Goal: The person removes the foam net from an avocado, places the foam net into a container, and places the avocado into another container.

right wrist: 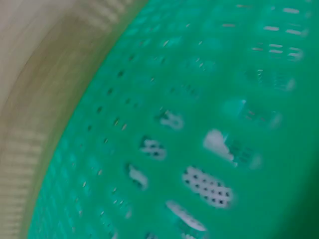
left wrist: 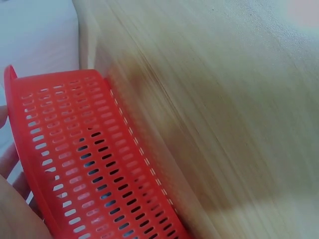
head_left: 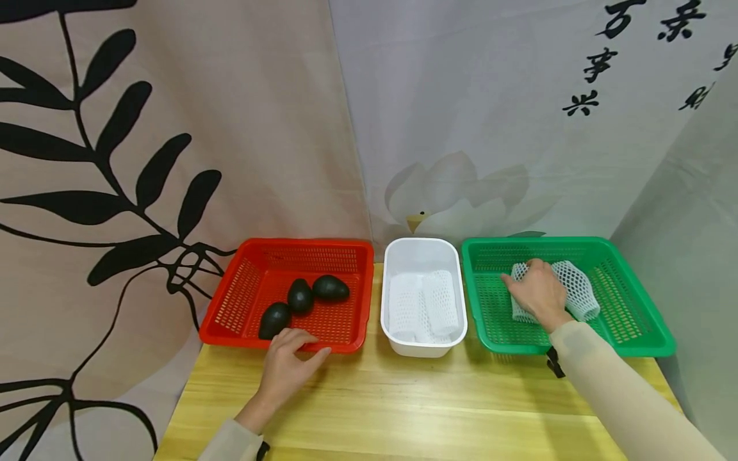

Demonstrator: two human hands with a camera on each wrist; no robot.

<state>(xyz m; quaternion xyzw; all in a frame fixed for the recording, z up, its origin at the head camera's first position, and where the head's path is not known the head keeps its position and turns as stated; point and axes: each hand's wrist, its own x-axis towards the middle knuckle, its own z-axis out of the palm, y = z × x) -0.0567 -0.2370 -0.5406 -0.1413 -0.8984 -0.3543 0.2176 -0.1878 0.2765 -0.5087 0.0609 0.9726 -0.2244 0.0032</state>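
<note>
My left hand (head_left: 288,363) is at the front rim of a red plastic basket (head_left: 340,336), its fingers over the rim beside the nearest of three dark avocados (head_left: 275,320). In the left wrist view, fingers (left wrist: 9,159) show behind the red basket's wall. Inside a green plastic basket (head_left: 631,307), my right hand (head_left: 539,292) lies over white foam net sleeves (head_left: 576,291), thumb spread to the left. It covers part of them, and its fingertips are hidden. The right wrist view is blurred; white netting (right wrist: 208,186) shows through the green slots.
Between the baskets stands a white plastic bin (head_left: 423,351) with white foam netting (head_left: 441,301) in it. All three containers line the back of a wooden table (head_left: 438,403), against a printed cloth (head_left: 277,128). A grey-white cloth wall (head_left: 692,243) borders the right side.
</note>
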